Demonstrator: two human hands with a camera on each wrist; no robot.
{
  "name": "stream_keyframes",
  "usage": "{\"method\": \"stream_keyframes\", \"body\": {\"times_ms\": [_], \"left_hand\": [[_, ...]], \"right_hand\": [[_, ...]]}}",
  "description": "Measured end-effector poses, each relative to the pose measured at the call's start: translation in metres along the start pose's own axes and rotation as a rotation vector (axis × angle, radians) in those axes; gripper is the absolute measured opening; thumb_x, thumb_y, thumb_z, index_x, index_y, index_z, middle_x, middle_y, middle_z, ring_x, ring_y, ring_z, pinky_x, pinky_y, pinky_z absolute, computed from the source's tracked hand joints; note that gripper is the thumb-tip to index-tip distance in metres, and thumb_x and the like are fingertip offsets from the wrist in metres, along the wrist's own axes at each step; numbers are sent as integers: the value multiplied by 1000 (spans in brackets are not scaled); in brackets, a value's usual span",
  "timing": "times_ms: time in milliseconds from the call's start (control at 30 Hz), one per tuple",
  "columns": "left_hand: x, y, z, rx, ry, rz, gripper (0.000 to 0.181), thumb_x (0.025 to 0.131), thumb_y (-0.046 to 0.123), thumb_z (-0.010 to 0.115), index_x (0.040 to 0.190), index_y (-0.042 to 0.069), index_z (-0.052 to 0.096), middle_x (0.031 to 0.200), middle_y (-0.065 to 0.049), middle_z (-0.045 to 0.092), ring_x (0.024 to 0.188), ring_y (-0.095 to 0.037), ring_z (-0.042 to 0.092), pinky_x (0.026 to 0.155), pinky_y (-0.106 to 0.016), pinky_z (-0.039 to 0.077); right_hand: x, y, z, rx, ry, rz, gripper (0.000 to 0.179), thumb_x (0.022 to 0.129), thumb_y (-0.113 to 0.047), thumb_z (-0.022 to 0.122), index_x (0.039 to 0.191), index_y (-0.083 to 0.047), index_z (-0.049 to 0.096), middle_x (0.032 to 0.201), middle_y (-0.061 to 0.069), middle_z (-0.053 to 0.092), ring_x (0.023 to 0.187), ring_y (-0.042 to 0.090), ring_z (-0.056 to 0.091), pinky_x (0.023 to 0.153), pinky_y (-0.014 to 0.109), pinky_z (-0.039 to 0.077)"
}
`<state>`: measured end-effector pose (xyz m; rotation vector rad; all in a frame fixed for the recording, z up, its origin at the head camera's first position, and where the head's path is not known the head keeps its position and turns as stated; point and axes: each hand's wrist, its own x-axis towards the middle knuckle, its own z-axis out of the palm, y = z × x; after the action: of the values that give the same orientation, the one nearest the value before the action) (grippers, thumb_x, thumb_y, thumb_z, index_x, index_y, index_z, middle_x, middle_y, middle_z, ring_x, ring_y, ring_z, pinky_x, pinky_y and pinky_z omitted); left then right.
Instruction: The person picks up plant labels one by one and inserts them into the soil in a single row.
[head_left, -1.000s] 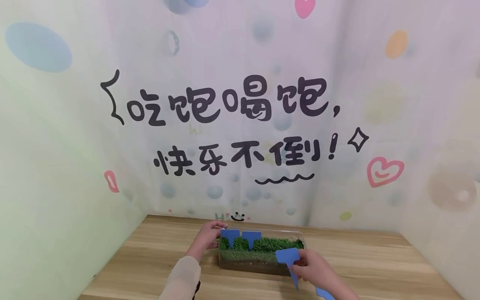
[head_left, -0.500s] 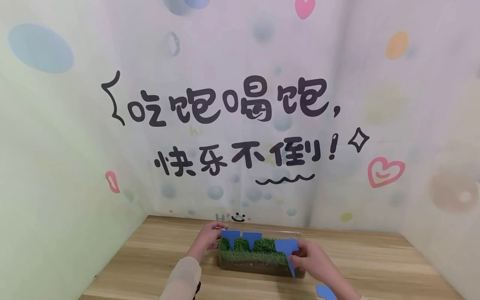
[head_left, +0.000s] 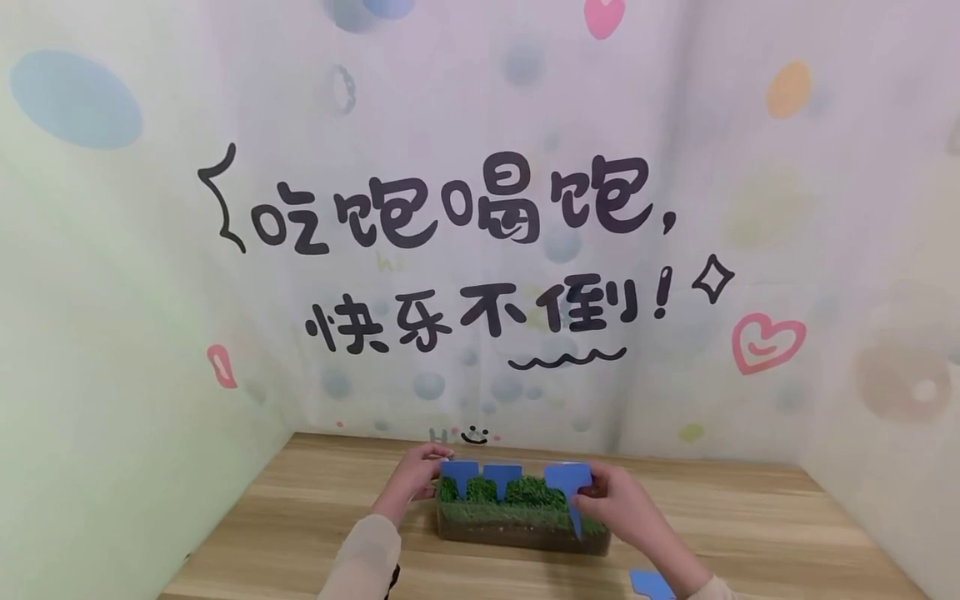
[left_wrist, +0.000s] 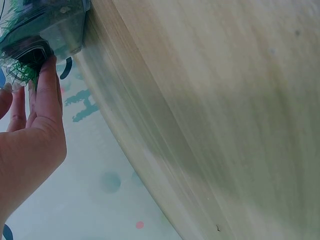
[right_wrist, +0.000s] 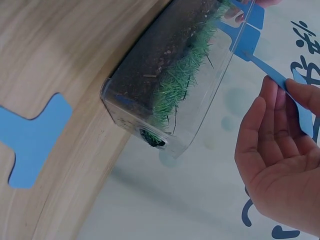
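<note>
A clear plastic planter box (head_left: 525, 540) with soil and green grass (head_left: 536, 492) stands on the table. Two blue T-shaped plant labels (head_left: 459, 472) are upright in the grass toward its left end. My left hand (head_left: 412, 482) holds the box's left end; in the left wrist view its fingers (left_wrist: 47, 95) touch the wall beside a hole. Between thumb and fingers my right hand (head_left: 621, 496) pinches a third plant label (head_left: 567, 477), point down. In the right wrist view that label's pointed tip (right_wrist: 255, 60) is above the box rim, apart from the grass.
Another blue plant label (head_left: 651, 583) lies flat on the wooden table (head_left: 750, 533) at the front right, below my right forearm. A printed cloth backdrop (head_left: 480, 383) rises behind the table. Walls of cloth close in both sides.
My right hand has raised the plant label and moved it slightly left and back, over the right part of the box. My left hand and the box stay in place.
</note>
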<state>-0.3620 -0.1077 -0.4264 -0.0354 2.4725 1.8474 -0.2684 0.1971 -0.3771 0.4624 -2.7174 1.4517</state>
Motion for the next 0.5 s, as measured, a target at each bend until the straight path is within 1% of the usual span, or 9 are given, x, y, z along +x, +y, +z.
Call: {"method": "stream_keyframes", "body": {"times_ms": [100,267,333,467,500], "left_hand": [[1,0,-1,-8,6,-2,25,97,4,53,119,-1,65,128,-24,63,103,-29,69,68,-35,60],[0,0,-1,-19,3,-10,25,98,4,53,120,-1,64,130,-24,62,102,-28,69,68,-35,60],[0,1,-1,-24,0,-15,26,99,4,53,122,-1,64,131,-25,61,101,-27,69,68,-35,60],[0,0,-1,-35,-7,-18,27,100,5,52,124,-2,63,133,-25,60,95,-22,66,64,-32,58],[0,0,0,-46,-12,-18,27,100,4,51,124,-2,62,133,-26,59,95,-22,66,64,-31,57]], "right_hand": [[2,-1,1,-8,22,-9,26,87,-7,72,109,7,66,101,15,73,91,24,72,72,33,60],[5,-6,2,-41,88,-34,23,90,-10,71,106,5,67,95,13,73,83,19,70,69,31,58],[7,-9,2,-51,117,-25,20,90,-11,70,105,2,67,93,12,73,81,18,69,68,31,57],[12,-13,5,-57,162,-8,17,89,-10,71,102,0,67,95,12,74,82,18,69,69,33,57],[14,-14,6,-55,170,-5,15,89,-9,71,101,-1,67,95,12,74,82,18,70,69,32,57]]}}
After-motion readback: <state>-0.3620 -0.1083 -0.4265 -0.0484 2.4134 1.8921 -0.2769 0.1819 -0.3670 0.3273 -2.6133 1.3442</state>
